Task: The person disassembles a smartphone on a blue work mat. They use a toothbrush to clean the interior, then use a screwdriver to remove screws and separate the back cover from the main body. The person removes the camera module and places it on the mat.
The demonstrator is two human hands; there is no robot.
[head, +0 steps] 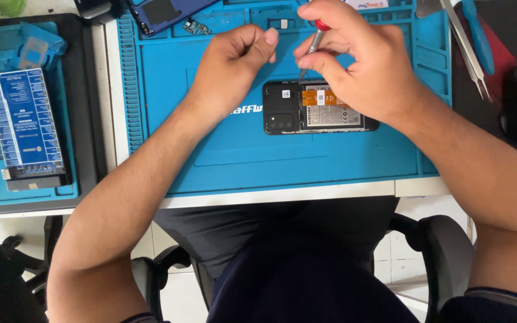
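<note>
Here, right hand (354, 66) grips a slim metal screwdriver (312, 49); left hand (234, 60) curled empty.

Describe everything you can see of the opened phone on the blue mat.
The phone lies flat, back cover off, lengthwise on the blue mat. Its black frame shows a camera block at the left end, a battery under an orange flex strip. The right hand covers its right part and sets a screwdriver tip at its upper edge; the left hand hovers just beside it.
</note>
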